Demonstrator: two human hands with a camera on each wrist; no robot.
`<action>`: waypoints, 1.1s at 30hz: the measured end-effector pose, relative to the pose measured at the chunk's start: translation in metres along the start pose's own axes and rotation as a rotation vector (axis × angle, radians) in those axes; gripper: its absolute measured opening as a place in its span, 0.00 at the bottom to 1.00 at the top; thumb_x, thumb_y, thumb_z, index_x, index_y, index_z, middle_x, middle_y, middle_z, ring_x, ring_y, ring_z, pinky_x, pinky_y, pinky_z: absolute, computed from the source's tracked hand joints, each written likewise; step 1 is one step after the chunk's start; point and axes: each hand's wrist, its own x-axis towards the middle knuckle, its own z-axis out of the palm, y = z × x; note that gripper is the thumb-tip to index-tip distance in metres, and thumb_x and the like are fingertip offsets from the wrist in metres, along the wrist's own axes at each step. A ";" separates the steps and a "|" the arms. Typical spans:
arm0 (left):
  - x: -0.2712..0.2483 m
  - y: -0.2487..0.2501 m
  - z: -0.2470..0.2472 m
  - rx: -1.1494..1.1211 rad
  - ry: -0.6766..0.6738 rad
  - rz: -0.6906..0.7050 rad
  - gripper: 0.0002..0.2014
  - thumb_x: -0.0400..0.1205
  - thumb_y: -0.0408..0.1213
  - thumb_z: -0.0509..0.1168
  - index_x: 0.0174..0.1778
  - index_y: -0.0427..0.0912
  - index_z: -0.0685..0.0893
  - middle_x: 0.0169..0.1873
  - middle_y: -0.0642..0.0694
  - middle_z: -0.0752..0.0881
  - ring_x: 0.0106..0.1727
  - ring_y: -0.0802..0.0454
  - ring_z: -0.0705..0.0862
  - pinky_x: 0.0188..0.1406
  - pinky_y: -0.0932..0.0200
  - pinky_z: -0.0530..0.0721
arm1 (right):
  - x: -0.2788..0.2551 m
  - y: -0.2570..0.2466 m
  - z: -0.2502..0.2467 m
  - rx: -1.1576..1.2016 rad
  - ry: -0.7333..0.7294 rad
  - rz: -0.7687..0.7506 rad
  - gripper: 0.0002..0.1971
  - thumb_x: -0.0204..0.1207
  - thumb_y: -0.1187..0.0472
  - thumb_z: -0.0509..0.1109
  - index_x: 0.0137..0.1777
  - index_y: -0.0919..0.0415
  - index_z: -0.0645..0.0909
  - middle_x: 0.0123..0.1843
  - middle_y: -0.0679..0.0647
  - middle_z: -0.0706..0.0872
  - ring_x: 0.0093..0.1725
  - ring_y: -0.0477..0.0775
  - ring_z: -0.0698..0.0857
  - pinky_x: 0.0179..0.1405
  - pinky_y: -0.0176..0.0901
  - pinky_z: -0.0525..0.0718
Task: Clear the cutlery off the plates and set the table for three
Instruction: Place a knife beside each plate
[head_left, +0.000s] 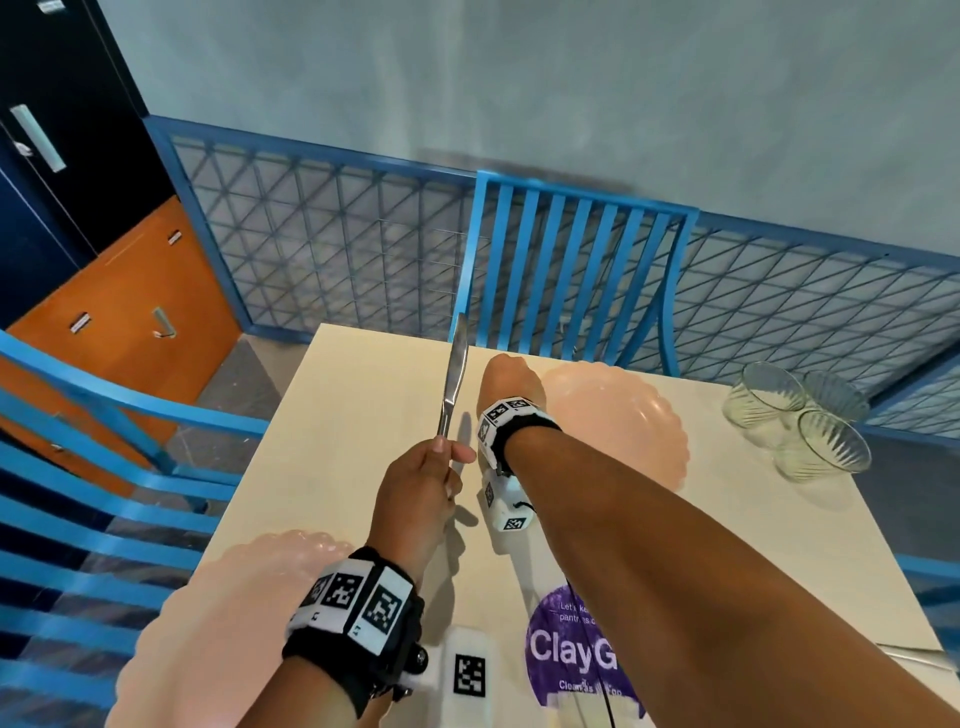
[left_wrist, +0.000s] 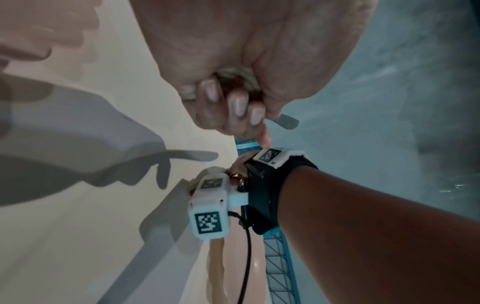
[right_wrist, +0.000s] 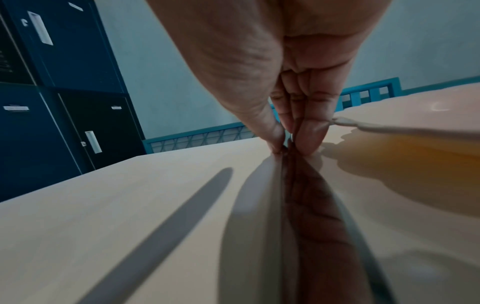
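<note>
While a butter knife (head_left: 453, 379) is gripped by its handle in the left hand (head_left: 418, 501), fingers curled round it, its blade is pointed up and away above the pale table (head_left: 343, 415). In the left wrist view the curled fingers (left_wrist: 240, 105) are seen closed on the handle, whose rounded end (left_wrist: 285, 121) sticks out past them.

The right hand (head_left: 506, 379) is reached across to the far side of the table, just left of a pink scalloped plate (head_left: 623, 421). In the right wrist view a second piece of cutlery (right_wrist: 306, 216) is seen pinched at its far tip between thumb and fingertips (right_wrist: 311, 133), lying flat along the table beside the plate's rim (right_wrist: 376, 127). Whether it is a knife, fork or spoon cannot be told, since it is seen edge-on and dark.

Two pink plates are counted in the head view: the far one and a nearer one (head_left: 223, 613) at the table's left corner, partly hidden by the left forearm. Three clear ribbed glasses (head_left: 800, 421) are grouped at the far right corner, touching or nearly so. A purple printed sheet (head_left: 566, 649) is seen on the near edge of the table. Two blue slatted chairs are counted, one (head_left: 566, 270) at the far side and one (head_left: 104, 493) at the left.
</note>
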 end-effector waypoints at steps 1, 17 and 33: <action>-0.002 -0.002 0.000 -0.013 -0.002 -0.008 0.20 0.93 0.38 0.52 0.48 0.33 0.86 0.19 0.52 0.68 0.14 0.62 0.63 0.12 0.70 0.63 | 0.000 0.000 0.000 0.003 -0.004 -0.003 0.11 0.80 0.72 0.66 0.59 0.67 0.84 0.62 0.62 0.87 0.61 0.63 0.88 0.57 0.50 0.86; -0.003 -0.007 -0.013 0.013 0.014 -0.055 0.20 0.93 0.40 0.52 0.49 0.34 0.86 0.18 0.53 0.68 0.10 0.61 0.71 0.16 0.67 0.55 | 0.005 0.002 0.003 0.031 -0.006 0.012 0.09 0.80 0.71 0.66 0.57 0.66 0.85 0.58 0.62 0.89 0.57 0.63 0.90 0.54 0.49 0.87; 0.001 -0.016 -0.014 0.006 0.023 -0.034 0.20 0.93 0.41 0.52 0.46 0.38 0.87 0.17 0.55 0.68 0.14 0.60 0.62 0.18 0.68 0.56 | 0.009 0.004 0.003 0.004 -0.041 0.004 0.09 0.80 0.71 0.67 0.56 0.66 0.85 0.57 0.62 0.89 0.57 0.63 0.89 0.54 0.49 0.87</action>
